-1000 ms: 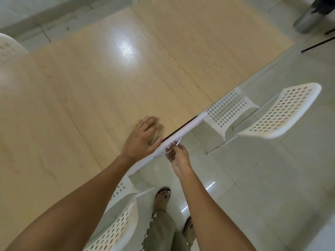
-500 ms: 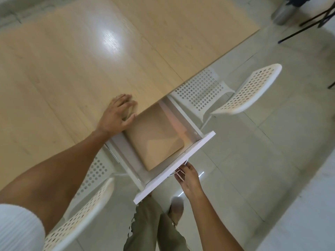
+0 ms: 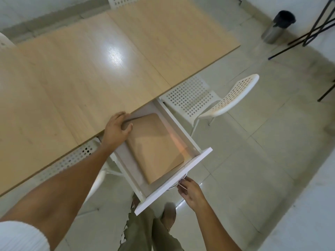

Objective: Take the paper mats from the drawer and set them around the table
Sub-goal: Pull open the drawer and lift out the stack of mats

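Observation:
A white drawer [image 3: 173, 180] stands pulled out from under the near edge of the light wooden table [image 3: 81, 73]. Inside it lies a flat stack of brown paper mats [image 3: 155, 147] with rounded corners. My left hand [image 3: 116, 129] reaches into the drawer's back left corner, fingers curled over the far edge of the mats, thumb on top. My right hand [image 3: 190, 192] is below the drawer front, fingers closed on its round metal handle [image 3: 178, 183], which is mostly hidden by the front panel.
A white perforated chair [image 3: 213, 100] stands right of the drawer, another [image 3: 72, 158] is tucked under the table at left. A metal bin [image 3: 277, 26] and black stand legs [image 3: 308, 37] are at the far right. My legs are below the drawer.
The drawer went from shut to pulled fully out, drawn by my right hand. My left hand slid from the tabletop edge into the drawer onto the mats.

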